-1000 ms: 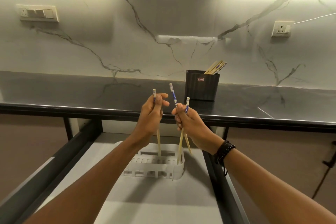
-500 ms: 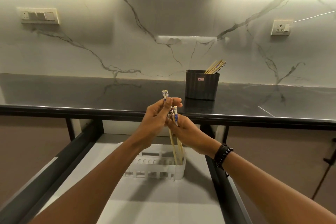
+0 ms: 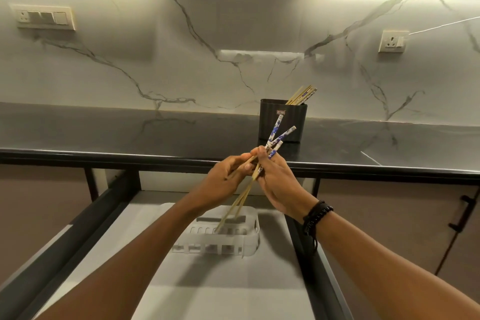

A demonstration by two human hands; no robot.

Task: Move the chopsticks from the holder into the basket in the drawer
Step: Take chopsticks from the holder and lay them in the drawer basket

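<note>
Three wooden chopsticks with blue-and-white tops (image 3: 279,135) are bunched together and slant down to the left, their thin tips reaching into the white slotted basket (image 3: 249,244) in the open drawer (image 3: 109,236). My left hand (image 3: 223,182) and my right hand (image 3: 278,184) both grip the bundle at its middle, above the basket. A black holder (image 3: 283,122) stands on the dark counter behind my hands, with several more chopsticks (image 3: 302,95) leaning out of it to the right.
The dark counter edge (image 3: 130,158) runs across just beyond my hands. The drawer has dark side rails and a pale liner. A cabinet handle (image 3: 462,213) is at the right. Sockets sit on the marble wall.
The separate chopsticks held upright in each hand have been brought together into one bundle, which has tilted so the tops point right and the tips dip into the basket.
</note>
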